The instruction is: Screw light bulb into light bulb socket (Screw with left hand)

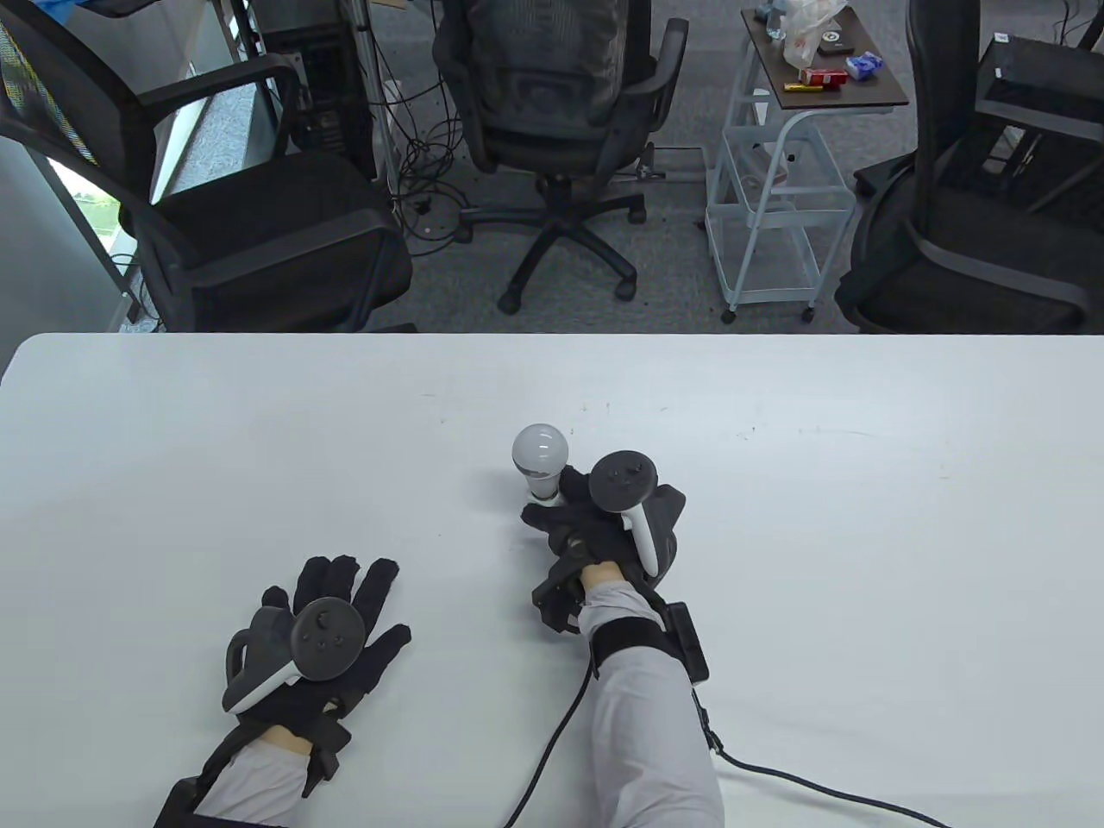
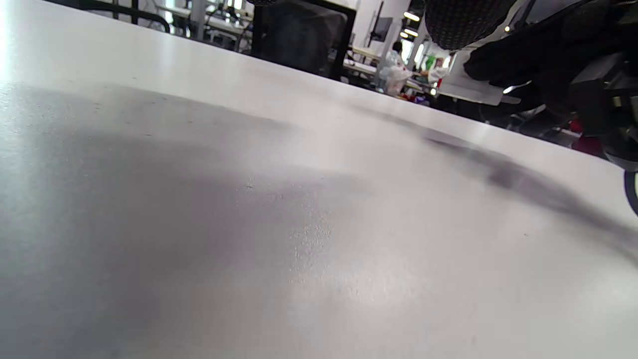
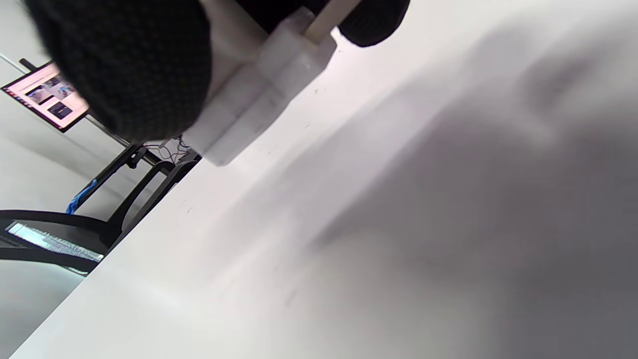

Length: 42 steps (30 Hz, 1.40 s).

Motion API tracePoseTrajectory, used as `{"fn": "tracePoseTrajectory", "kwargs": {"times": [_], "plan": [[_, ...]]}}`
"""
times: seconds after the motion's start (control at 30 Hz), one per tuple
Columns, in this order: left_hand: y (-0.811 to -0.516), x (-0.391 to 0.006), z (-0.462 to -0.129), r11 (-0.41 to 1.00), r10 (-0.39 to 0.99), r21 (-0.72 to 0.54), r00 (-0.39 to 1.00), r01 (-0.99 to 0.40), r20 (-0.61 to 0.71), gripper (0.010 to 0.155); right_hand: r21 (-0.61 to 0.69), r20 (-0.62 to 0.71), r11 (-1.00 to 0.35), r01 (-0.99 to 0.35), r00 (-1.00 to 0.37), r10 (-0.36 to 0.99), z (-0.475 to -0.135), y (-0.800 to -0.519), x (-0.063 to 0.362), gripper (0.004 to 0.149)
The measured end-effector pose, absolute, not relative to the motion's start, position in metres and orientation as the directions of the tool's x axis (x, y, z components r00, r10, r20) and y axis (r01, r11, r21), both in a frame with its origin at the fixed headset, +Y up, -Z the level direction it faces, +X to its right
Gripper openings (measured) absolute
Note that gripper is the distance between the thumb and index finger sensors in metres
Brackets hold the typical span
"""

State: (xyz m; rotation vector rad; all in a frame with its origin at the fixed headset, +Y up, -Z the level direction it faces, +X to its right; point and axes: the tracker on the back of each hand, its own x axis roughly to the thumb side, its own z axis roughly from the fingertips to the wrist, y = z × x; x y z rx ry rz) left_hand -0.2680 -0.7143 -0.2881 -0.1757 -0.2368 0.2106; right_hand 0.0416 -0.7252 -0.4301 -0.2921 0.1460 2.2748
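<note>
Your left hand (image 1: 323,638) lies flat, fingers spread, while your right hand (image 1: 595,526) grips the socket (image 3: 259,107): bulb (image 1: 540,450) may sit loose if untwisted.

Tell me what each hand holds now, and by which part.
The right hand grips the white socket at the bulb's base; the bulb stands upright above its fingers. The left hand lies flat on the table and holds nothing.

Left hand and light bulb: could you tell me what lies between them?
Only bare table separates the left hand from the light bulb, as the table view shows.
</note>
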Motion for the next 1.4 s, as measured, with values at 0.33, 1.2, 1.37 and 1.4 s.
{"fn": "tracePoseTrajectory", "kwargs": {"times": [0.33, 1.2, 1.37, 1.4], "plan": [[-0.709, -0.269, -0.289, 0.961, 0.249, -0.175, 0.945, -0.215, 0.21, 0.077, 0.124, -0.352, -0.753, -0.646, -0.738, 0.576, -0.46, -0.753, 0.027, 0.066], [-0.703, -0.278, -0.28, 0.98, 0.196, -0.078, 0.959, -0.184, 0.206, 0.09, -0.06, -0.033, -0.861, -0.504, -0.862, 0.507, -0.293, -0.703, 0.131, 0.081], [-0.706, -0.284, -0.28, 0.981, 0.191, -0.078, 0.967, -0.18, 0.171, 0.091, -0.094, -0.064, -0.857, -0.507, -0.856, 0.513, -0.29, -0.72, 0.147, 0.081], [-0.706, -0.284, -0.281, 0.981, 0.186, -0.082, 0.968, -0.174, 0.166, 0.09, -0.019, -0.078, -0.863, -0.505, -0.86, 0.505, -0.291, -0.722, 0.149, 0.081]]}}
